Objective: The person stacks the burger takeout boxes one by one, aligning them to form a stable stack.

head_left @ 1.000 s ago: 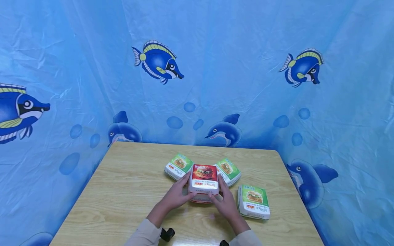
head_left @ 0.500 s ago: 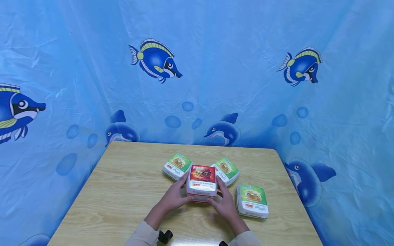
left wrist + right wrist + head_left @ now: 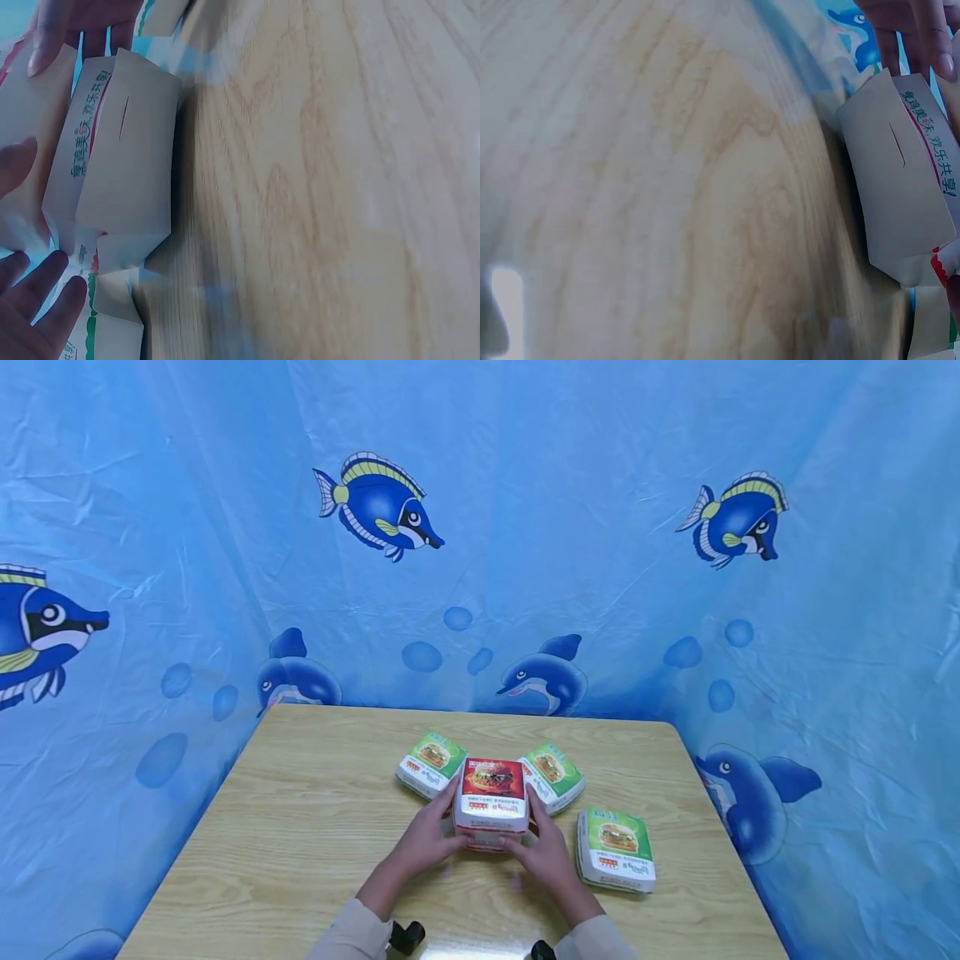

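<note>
Your head view is bright and evenly lit, sharp at centre, with the blue curtain bowing near the frame edges. Glare sits on the table at its near edge. Both wrist views are soft and smeared; the wood grain blurs.

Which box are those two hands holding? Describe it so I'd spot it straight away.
Start at the wooden table in front of the blue fish curtain, where four small burger boxes sit near the middle. The red-topped box is held between the left hand and the right hand, nearest the person. It is the only red one: the three green-topped boxes lie untouched.
</note>
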Tool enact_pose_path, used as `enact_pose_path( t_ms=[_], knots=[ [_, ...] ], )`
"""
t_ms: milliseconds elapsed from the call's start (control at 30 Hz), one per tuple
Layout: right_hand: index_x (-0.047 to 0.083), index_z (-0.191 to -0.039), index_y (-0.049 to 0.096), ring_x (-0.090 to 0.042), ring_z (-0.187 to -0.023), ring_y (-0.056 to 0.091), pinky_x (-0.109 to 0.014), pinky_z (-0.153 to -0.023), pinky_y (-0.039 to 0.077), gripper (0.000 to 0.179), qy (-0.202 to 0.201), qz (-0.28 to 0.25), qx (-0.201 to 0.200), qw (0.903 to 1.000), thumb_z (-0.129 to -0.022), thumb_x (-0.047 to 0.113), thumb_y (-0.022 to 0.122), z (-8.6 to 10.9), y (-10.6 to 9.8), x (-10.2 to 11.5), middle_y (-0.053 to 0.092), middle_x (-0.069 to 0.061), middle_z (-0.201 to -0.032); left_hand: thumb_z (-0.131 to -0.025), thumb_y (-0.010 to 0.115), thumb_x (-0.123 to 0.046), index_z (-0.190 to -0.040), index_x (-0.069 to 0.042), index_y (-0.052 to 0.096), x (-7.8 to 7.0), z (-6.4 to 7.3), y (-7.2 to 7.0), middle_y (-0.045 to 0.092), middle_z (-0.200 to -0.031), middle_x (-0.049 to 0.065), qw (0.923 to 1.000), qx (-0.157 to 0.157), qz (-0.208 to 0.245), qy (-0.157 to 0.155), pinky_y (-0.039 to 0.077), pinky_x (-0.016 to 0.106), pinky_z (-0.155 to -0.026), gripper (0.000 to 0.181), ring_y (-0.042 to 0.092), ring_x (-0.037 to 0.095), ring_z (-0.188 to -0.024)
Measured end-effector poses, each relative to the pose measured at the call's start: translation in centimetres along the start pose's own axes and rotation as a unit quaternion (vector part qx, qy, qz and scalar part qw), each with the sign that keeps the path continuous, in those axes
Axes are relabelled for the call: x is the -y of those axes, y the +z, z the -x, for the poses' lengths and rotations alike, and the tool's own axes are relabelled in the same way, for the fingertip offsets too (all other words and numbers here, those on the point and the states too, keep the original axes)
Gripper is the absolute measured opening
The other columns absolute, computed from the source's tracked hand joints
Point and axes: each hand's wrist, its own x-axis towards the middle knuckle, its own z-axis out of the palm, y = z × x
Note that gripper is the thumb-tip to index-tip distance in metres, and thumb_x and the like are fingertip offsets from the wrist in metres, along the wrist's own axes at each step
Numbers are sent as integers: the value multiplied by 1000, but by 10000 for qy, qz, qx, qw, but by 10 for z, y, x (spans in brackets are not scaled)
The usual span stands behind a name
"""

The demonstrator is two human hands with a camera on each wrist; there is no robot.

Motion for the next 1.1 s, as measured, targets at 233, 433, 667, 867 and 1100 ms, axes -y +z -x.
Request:
enact_pose_path(
  t_ms=[233,433,667,867,1100],
  knots=[
    [22,-157,17,-27,-134,42,-43,-104,40,106,257,46,177,9995,-76,37,83,-15,0,5,40,-10,-150,-78,83,-25,-158,-29,13,-2,-10,-1,29,-157,5,9979,-236,-511,-325,32,45,-109,106,35,28,-138],
    [27,-158,15,-27,-132,44,-43,-104,40,105,464,194,382,9980,-77,46,79,-33,2,8,36,-4,-153,-79,83,-25,-158,-27,14,0,-24,-6,33,-155,4,9943,-421,-825,-533,33,44,-109,104,33,26,-139],
    [33,-157,13,-27,-134,41,-40,-101,43,100,313,151,694,9970,-81,36,78,-54,18,13,31,1,-156,-78,84,-25,-158,-27,16,6,-23,-20,37,-153,6,9897,-725,-904,-836,35,43,-108,105,36,26,-137],
    [29,-158,14,-27,-131,45,-39,-102,43,103,160,517,638,9965,-80,37,80,-57,22,16,30,0,-157,-78,84,-21,-158,-28,15,13,-24,-22,40,-151,5,9904,-753,-832,-807,37,43,-107,106,40,26,-135],
    [42,-155,10,-27,-132,43,-41,-102,42,101,317,459,718,9959,-80,41,78,-56,18,17,25,3,-158,-78,83,-18,-157,-28,17,15,-24,-28,35,-154,4,9946,-567,-553,-676,35,44,-108,103,37,27,-137]
  ],
)
